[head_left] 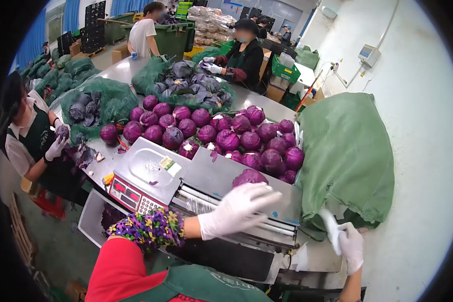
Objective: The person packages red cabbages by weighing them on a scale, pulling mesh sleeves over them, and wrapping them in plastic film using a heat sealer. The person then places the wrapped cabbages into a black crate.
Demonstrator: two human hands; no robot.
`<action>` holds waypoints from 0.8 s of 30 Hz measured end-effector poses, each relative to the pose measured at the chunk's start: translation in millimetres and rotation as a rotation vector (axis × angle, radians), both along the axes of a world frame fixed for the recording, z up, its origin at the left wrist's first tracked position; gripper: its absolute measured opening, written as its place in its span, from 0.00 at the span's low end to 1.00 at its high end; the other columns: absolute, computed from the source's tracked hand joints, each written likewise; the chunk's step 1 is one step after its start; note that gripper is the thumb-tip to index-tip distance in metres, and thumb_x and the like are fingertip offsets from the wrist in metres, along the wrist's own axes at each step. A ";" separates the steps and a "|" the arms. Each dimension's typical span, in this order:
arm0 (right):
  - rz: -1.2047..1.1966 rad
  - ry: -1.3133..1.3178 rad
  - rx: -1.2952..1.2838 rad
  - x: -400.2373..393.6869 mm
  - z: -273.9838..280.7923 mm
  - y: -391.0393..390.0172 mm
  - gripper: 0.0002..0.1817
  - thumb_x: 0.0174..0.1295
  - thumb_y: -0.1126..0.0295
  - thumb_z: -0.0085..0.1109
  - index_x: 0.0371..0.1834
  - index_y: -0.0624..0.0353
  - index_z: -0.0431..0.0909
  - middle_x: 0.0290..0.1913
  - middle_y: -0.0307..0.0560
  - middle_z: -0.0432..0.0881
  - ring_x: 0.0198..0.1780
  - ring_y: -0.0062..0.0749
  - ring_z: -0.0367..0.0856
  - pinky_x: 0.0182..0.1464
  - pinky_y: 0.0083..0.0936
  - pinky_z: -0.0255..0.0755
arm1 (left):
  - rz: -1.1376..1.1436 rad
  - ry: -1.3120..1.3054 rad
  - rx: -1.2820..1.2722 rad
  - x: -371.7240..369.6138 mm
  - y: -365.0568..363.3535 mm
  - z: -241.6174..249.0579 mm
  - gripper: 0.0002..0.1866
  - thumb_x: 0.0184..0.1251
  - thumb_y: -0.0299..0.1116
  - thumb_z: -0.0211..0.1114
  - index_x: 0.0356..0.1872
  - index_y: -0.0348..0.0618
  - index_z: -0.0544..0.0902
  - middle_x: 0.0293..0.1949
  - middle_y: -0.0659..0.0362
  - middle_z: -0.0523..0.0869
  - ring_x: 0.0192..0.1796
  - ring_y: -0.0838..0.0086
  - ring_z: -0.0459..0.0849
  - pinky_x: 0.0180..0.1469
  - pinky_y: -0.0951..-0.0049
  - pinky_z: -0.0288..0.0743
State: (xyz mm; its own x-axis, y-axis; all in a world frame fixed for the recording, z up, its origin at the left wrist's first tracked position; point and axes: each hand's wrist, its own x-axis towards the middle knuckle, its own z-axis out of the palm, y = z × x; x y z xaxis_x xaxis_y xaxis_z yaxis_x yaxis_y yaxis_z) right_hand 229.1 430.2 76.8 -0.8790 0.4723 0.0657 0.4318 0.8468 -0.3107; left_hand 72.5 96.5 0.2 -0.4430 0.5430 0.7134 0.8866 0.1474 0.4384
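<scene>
My left hand (pixel 239 210), in a white glove, hovers over the wrapping machine (pixel 221 168) with fingers stretched out and nothing in them. Just beyond its fingertips a red cabbage (pixel 250 177) rests on the machine's metal top, partly hidden by the hand. At the right, my gloved right hand (pixel 351 246) is closed around a white, cloth-like piece (pixel 331 229), whose upper end is blurred. That piece is beside the lower edge of a large green mesh sack (pixel 347 156). A digital scale (pixel 148 166) is left of the machine.
Many red cabbages (pixel 226 139) are piled behind the machine. Green nets (pixel 100 105) of untrimmed cabbages lie farther back. A co-worker (pixel 32 136) at the left holds a cabbage; another person (pixel 244 55) stands across the table. A white bin (pixel 96 221) is below the scale.
</scene>
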 end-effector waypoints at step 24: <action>0.608 0.214 -0.861 -36.0 -52.4 -157.6 0.25 0.74 0.59 0.50 0.67 0.65 0.66 0.49 0.44 0.81 0.50 0.23 0.79 0.57 0.18 0.70 | -0.137 -1.210 0.360 89.3 -5.0 -23.9 0.14 0.74 0.36 0.60 0.49 0.35 0.81 0.36 0.62 0.87 0.40 0.83 0.82 0.45 0.78 0.76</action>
State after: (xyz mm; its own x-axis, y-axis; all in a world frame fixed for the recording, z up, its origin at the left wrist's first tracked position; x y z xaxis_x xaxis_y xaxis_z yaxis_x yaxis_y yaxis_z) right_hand 193.1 272.6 24.4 -0.9918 -0.0796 0.0999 -0.1221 0.3618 -0.9242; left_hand 161.8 91.5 -23.7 -0.8681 0.4963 0.0097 -0.1085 -0.2088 0.9719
